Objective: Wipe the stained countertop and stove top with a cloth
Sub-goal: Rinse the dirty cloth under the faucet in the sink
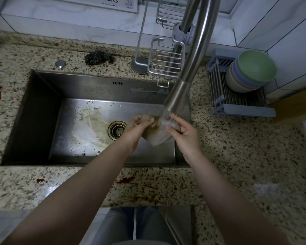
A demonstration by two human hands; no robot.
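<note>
A cloth (155, 134) is held under running water over the sink (88, 89).
It is gripped by the left hand (139, 127) and pinched by the right hand (181, 131), with fingers curled round it, below the tap (182, 85). Red stains (125, 180) are seen on the speckled worktop (237, 156).

The left half of the sink (42, 110) basin is open above the drain (117, 130). The faucet (187, 71) leans over its right side, just above both hands. Behind the sink, the scouring pad (97, 58) and wire rack (166, 62) stand on the table (237, 147); bowls (251, 71) crowd the right corner.
</note>
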